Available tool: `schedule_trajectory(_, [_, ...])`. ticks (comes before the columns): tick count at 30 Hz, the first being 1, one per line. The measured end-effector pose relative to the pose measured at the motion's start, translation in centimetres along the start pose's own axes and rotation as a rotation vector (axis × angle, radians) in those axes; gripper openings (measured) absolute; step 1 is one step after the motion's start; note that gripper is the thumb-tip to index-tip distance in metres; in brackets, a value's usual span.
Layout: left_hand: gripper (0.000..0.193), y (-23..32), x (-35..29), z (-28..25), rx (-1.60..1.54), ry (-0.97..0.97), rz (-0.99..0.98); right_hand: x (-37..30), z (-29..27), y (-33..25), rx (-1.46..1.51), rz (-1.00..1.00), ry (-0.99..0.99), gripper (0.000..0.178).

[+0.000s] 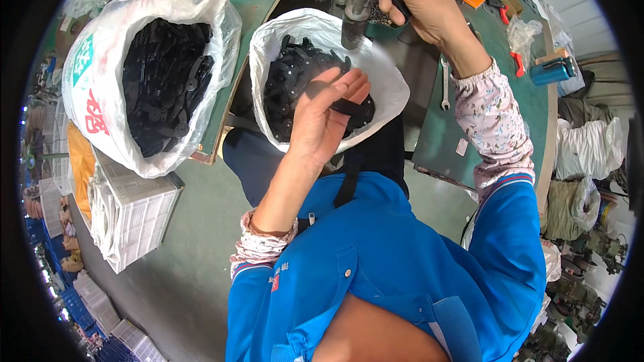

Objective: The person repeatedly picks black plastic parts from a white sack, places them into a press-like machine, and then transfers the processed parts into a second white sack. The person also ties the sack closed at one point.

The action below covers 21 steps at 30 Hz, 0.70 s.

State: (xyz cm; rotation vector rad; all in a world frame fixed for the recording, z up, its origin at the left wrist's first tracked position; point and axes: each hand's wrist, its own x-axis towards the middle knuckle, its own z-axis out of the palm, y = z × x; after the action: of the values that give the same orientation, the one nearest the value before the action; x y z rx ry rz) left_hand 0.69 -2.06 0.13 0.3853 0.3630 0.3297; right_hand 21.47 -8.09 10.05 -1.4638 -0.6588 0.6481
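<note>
My left hand (327, 110) is palm up over a white bag (392, 87) of black flat parts (285, 74). Its fingers are loosely curled, and a dark elongated part (350, 107) lies across it by the thumb and palm. Up at the top, my right hand (422, 3) is closed round a black handle (397, 5). This handle is beside a dark metal cylinder (356, 20) of a bench machine, whose lower end stands just above the bag's far rim. Motion blurs something dark left of the cylinder.
A bigger plastic bag (225, 27) full of black parts stands at left, above white crates (144, 211). On the green bench (439, 144) at right lie a wrench (445, 85), a blue cup (551, 71) and red-handled tools (517, 65).
</note>
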Motion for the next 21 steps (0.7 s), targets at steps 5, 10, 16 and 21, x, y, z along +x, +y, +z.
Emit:
schedule_trajectory(5, [0.032, 0.2, 0.0, -0.2, 0.018, 0.013, 0.026, -2.0, 0.2, 2.1, -0.073, 0.042, 0.004, 0.039])
schedule_trajectory(10, [0.029, 0.1, 0.4, -0.7, -0.038, 0.001, 0.051, -3.6, -0.5, 2.6, -0.028, 0.075, -0.014, 0.043])
schedule_trajectory(16, [0.039, 0.8, 0.6, -1.3, -0.161, -0.057, 0.081, -3.6, -0.1, 2.7, 0.019, 0.052, -0.01, 0.037])
schedule_trajectory(21, [0.052, 2.4, 0.3, -1.4, 0.026, -0.071, 0.216, -3.3, -0.2, 2.7, 0.05, -0.028, -0.04, 0.035])
